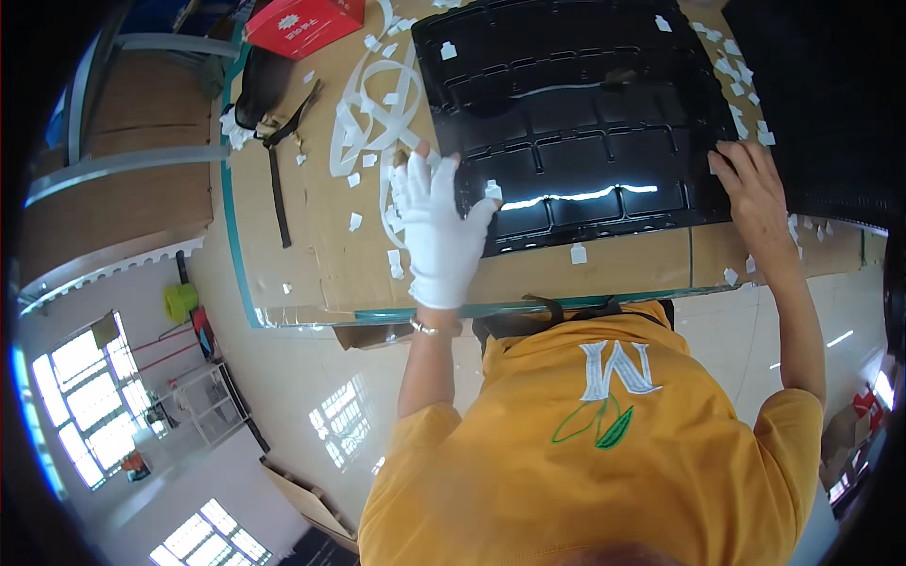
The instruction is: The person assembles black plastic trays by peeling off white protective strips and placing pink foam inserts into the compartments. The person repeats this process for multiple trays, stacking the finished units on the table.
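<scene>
A black moulded plastic tray (576, 113) with ribbed grooves lies between the fingers of both hands, on a cardboard-covered table (311, 217). The left hand (434, 226), in a white glove, has its fingers spread wide with the thumb apart, at the tray's near left corner; whether it presses on the edge cannot be told. The right hand (755, 189) is bare, its fingers bent at the tray's right edge; whether they grip it or merely rest there cannot be told.

Just beside the left thumb tip, a small white paper tag (493, 190) sits on the tray, and two similar ones lie on it farther beyond the fingers. Looped white strapping (385, 143) lies just beyond and left of the left fingertips, with white scraps (355, 222) scattered around it. Well left of those fingers is a black strap (279, 198); farther beyond them stands a red box (304, 26). More scraps lie beyond the right fingertips, along the tray's edge. To the right of the right fingers is a large dark surface (821, 113).
</scene>
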`<state>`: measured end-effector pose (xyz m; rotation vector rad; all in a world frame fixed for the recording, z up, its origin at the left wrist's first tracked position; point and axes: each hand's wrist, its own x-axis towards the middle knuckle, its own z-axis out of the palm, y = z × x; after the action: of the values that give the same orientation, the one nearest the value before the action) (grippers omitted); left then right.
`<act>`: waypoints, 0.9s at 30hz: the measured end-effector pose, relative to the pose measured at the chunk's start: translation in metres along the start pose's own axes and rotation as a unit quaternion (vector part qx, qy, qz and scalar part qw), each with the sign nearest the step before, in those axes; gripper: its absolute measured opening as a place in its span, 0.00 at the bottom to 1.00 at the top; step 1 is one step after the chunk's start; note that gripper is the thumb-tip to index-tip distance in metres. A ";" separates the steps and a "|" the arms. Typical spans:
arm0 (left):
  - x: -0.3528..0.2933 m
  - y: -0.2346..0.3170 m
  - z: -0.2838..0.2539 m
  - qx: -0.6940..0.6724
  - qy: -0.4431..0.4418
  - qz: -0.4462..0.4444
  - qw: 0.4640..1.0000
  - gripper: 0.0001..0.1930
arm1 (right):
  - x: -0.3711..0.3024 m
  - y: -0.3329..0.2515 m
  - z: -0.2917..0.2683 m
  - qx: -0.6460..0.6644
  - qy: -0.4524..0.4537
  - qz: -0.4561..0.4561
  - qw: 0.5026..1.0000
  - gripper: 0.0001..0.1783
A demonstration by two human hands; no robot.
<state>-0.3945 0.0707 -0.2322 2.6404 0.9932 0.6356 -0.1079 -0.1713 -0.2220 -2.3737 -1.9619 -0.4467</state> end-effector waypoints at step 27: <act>0.021 0.001 -0.005 0.015 -0.108 0.036 0.993 0.08 | -0.004 0.004 -0.007 0.047 0.045 0.062 0.996 0.21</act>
<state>-0.3826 0.0841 -0.2210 2.7108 0.8551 0.3417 -0.1056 -0.1769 -0.2160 -2.3570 -1.7467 -0.4354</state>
